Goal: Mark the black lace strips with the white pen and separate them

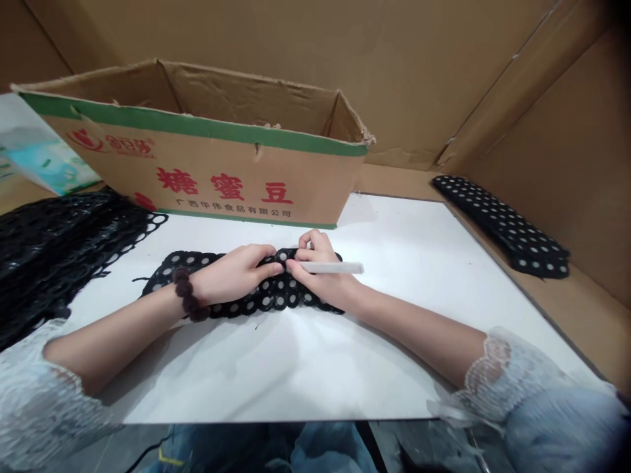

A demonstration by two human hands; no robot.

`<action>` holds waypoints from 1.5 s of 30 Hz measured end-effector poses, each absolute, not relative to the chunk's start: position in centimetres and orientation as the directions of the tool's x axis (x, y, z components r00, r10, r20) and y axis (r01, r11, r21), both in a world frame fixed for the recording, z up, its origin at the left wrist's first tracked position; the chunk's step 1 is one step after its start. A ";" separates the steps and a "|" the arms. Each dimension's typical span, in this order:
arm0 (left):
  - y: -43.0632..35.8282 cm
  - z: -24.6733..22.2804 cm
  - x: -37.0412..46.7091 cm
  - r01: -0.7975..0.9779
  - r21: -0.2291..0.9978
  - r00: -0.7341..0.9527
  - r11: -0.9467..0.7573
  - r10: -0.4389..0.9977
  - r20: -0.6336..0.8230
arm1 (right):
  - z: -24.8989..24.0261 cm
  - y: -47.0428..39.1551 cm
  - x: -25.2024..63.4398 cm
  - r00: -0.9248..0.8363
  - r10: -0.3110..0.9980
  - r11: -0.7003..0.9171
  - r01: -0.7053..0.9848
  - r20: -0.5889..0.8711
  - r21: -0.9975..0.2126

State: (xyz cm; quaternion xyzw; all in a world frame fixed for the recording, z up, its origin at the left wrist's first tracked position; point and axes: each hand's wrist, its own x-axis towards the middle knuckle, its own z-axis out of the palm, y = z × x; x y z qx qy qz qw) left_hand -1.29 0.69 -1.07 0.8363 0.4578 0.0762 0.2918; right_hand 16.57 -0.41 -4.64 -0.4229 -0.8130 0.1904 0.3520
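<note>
A black strip with rows of pale round dots [236, 307] lies across the white board in front of me. My left hand [239, 272] rests on it, thumb and index finger closed together at its upper middle. A dark scrunchie-like band [186, 294] circles my left wrist. My right hand [323, 266] is closed around a slim white pen-like tool [340, 267], which points left toward the strip, close to my left fingertips. The tool's tip is hidden among the fingers. Both hands cover part of the strip.
Behind the strip stands an open cardboard box [221, 184] with red lettering. Black mesh-like sheets with ring holes [64, 243] are piled at left, near a blue-green packet [52, 161]. Dotted black strips [497, 223] lie at right, beside the white board [424, 263]. Cardboard walls surround the area.
</note>
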 end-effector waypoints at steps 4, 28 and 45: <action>1.3 -1.1 -1.7 0.668 0.607 0.611 -0.430 0.782 -0.119 | -4.0 -0.3 17.1 -0.396 0.859 0.498 0.503 0.324 -0.706; 0.6 -1.9 -1.3 0.472 0.866 0.523 -0.165 0.843 -0.125 | -3.6 -1.1 16.4 -0.223 0.960 0.261 0.484 0.170 -0.835; -0.2 -2.0 -1.1 0.677 0.620 0.471 -0.397 0.881 0.050 | -3.9 -1.2 16.4 -0.233 0.954 0.283 0.501 0.187 -0.818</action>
